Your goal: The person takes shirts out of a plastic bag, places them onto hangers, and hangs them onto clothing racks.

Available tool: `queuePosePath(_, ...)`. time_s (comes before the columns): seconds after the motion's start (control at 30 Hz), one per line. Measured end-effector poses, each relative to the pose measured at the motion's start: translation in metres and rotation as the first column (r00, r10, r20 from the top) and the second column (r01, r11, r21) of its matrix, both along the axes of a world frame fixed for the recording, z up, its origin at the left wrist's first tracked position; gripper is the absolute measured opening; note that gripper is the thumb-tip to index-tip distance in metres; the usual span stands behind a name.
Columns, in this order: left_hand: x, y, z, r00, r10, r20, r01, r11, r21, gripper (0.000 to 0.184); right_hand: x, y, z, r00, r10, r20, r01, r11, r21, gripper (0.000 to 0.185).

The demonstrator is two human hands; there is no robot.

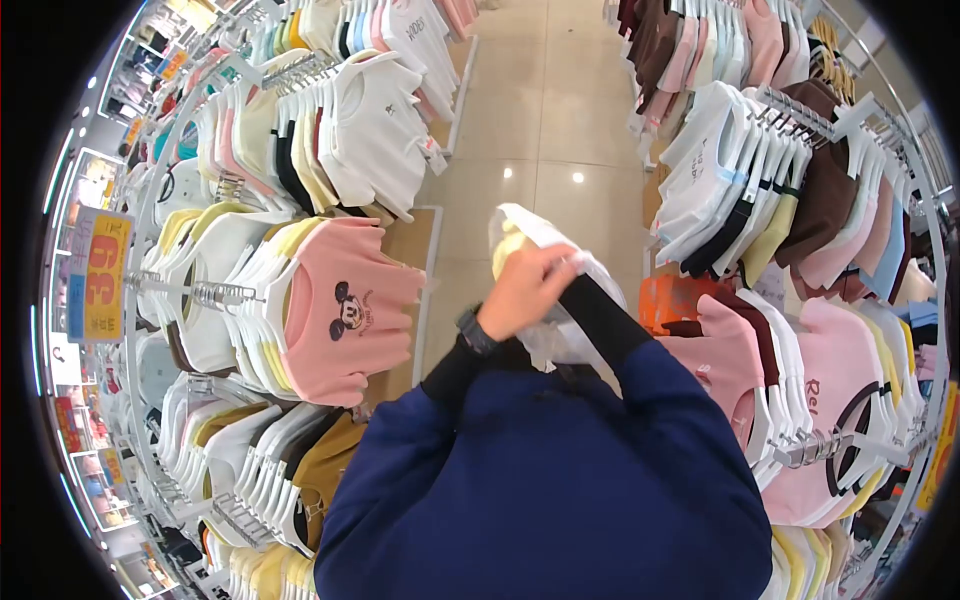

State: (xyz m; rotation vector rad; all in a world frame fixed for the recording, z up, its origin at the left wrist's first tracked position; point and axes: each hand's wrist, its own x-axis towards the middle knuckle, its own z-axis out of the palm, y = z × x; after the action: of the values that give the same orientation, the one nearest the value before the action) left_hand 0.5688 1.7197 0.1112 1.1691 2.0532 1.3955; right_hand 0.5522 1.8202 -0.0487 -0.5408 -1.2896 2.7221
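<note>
In front of my chest is a white and pale yellow garment in thin, clear plastic. My left hand, with a dark watch at the wrist, crosses over this bundle. Its fingers are bent and closed against the plastic edge, right beside my right cuff. My right arm reaches in from the right in a black sleeve end. My right hand is hidden behind the left hand and the bundle, so its fingers do not show.
A pink T-shirt with a mouse print fronts the left rack. On the right rack hang pink shirts and white ones. A tiled aisle runs ahead. An orange object sits below the right rack. A price sign hangs left.
</note>
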Motion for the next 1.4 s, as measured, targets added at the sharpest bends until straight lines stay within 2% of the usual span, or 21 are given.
queuePosePath(0.03, -0.019, 0.004, -0.002, 0.997, -0.022, 0.075, 0.026, 0.999, -0.042, 0.023, -0.011, -0.005, 0.000, 1.000, -0.012, -0.020, 0.011, 0.999, -0.035, 0.045)
queuePosePath(0.13, -0.076, 0.016, -0.018, 0.978, -0.036, 0.207, 0.017, 0.995, 0.094, 0.024, -0.056, -0.009, -0.008, 0.999, -0.006, -0.031, 0.006, 1.000, -0.024, 0.046)
queuePosePath(0.2, -0.105, 0.009, 0.010, 0.937, 0.023, 0.349, -0.064, 0.992, 0.107, 0.024, -0.081, 0.005, -0.024, 0.998, 0.065, 0.010, -0.066, 0.981, 0.180, 0.047)
queuePosePath(0.23, -0.122, 0.006, 0.021, 0.908, 0.051, 0.415, -0.106, 0.988, 0.110, 0.024, -0.093, 0.015, -0.038, 0.992, 0.116, 0.044, -0.124, 0.916, 0.380, 0.047)
queuePosePath(0.27, -0.139, 0.005, 0.018, 0.918, 0.056, 0.392, -0.105, 0.989, 0.104, 0.024, -0.103, 0.027, -0.050, 0.980, 0.166, 0.113, -0.200, 0.752, 0.628, 0.048)
queuePosePath(0.3, -0.154, 0.002, 0.012, 0.924, 0.066, 0.376, -0.111, 0.989, 0.101, 0.024, -0.109, 0.035, -0.052, 0.971, 0.155, 0.185, -0.237, 0.472, 0.849, 0.049)
queuePosePath(0.37, -0.179, 0.003, -0.006, 0.933, 0.105, 0.343, -0.145, 0.985, 0.092, 0.024, -0.122, 0.054, -0.056, 0.860, 0.244, 0.449, -0.482, 0.097, 0.871, 0.045)
queuePosePath(0.4, -0.189, 0.004, -0.009, 0.918, 0.141, 0.371, -0.187, 0.978, 0.093, 0.024, -0.128, 0.062, -0.047, 0.779, 0.245, 0.578, -0.573, -0.099, 0.814, 0.044)
queuePosePath(0.43, -0.198, 0.004, -0.011, 0.902, 0.172, 0.396, -0.224, 0.971, 0.088, 0.024, -0.135, 0.068, -0.032, 0.641, 0.249, 0.726, -0.703, -0.190, 0.686, 0.044)
queuePosePath(0.57, -0.233, 0.002, -0.027, 0.900, 0.273, 0.341, -0.299, 0.954, 0.027, 0.024, -0.155, 0.090, -0.034, 0.713, 0.267, 0.648, -0.609, -0.222, 0.761, 0.041)
queuePosePath(0.67, -0.247, 0.014, -0.048, 0.867, 0.308, 0.392, -0.369, 0.925, 0.090, 0.023, -0.161, 0.108, -0.044, 0.797, 0.253, 0.549, -0.480, -0.288, 0.829, 0.039)
queuePosePath(0.87, -0.289, 0.041, -0.074, 0.730, 0.319, 0.604, -0.449, 0.890, 0.073, 0.022, -0.208, 0.120, -0.078, 0.936, 0.132, 0.325, -0.244, -0.419, 0.874, 0.035)
queuePosePath(0.9, -0.299, 0.046, -0.081, 0.701, 0.317, 0.638, -0.457, 0.887, 0.062, 0.022, -0.217, 0.119, -0.060, 0.906, 0.118, 0.407, -0.356, -0.308, 0.882, 0.027)
queuePosePath(1.0, -0.328, 0.071, -0.106, 0.592, 0.298, 0.749, -0.542, 0.834, 0.097, 0.021, -0.227, 0.125, -0.013, 0.882, 0.093, 0.462, -0.306, -0.633, 0.711, 0.042)
queuePosePath(1.03, -0.336, 0.076, -0.117, 0.567, 0.313, 0.762, -0.535, 0.843, 0.052, 0.022, -0.231, 0.129, -0.012, 0.918, 0.110, 0.381, -0.254, -0.574, 0.779, 0.040)
queuePosePath(1.13, -0.356, 0.105, -0.152, 0.615, 0.524, 0.590, -0.678, 0.733, 0.056, 0.025, -0.240, 0.169, 0.028, 0.910, 0.338, 0.239, -0.055, -0.474, 0.879, 0.027)
queuePosePath(1.2, -0.376, 0.118, -0.165, 0.620, 0.550, 0.560, -0.725, 0.675, 0.140, 0.027, -0.240, 0.204, 0.076, 0.944, 0.303, 0.132, -0.042, -0.287, 0.957, 0.036)
queuePosePath(1.23, -0.387, 0.124, -0.166, 0.620, 0.564, 0.546, -0.746, 0.639, 0.186, 0.028, -0.241, 0.228, 0.100, 0.937, 0.298, 0.181, -0.138, -0.159, 0.978, 0.042)
queuePosePath(1.27, -0.397, 0.133, -0.163, 0.611, 0.481, 0.628, -0.728, 0.652, 0.209, 0.028, -0.242, 0.255, 0.110, 0.941, 0.331, 0.070, -0.074, 0.001, 0.997, 0.049)
queuePosePath(1.33, -0.412, 0.149, -0.147, 0.577, 0.297, 0.761, -0.694, 0.670, 0.264, 0.029, -0.245, 0.297, 0.119, 0.949, 0.311, -0.053, -0.048, 0.309, 0.950, 0.051)
queuePosePath(1.4, -0.424, 0.173, -0.132, 0.474, 0.295, 0.830, -0.721, 0.671, 0.173, 0.025, -0.250, 0.328, 0.121, 0.968, 0.232, -0.096, -0.053, 0.560, 0.827, 0.052)
